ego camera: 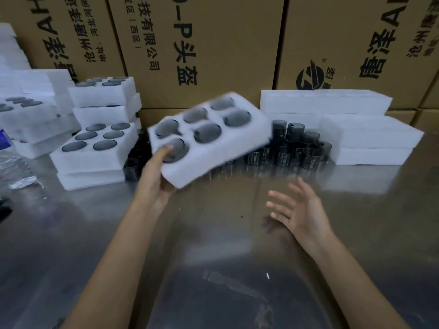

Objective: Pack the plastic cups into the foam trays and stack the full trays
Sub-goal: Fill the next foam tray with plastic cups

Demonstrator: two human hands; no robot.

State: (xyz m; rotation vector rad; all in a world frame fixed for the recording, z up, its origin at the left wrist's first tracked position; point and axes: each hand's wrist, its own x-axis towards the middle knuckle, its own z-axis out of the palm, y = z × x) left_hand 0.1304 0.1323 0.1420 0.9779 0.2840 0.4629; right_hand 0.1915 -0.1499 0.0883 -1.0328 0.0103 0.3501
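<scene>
Head view: left hand is gripping the filled white foam six-cup tray, tilting it toward the ten o'clock stack of filled foam trays; right hand is hovering, fingers spread and holding nothing, over the steel tabletop.

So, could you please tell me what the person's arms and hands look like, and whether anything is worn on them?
Both forearms are bare as far as the picture shows them: no sleeves, gloves, watch or bracelet. The left hand and the right hand carry no rings that I can make out, though the picture is slightly blurred.
</scene>
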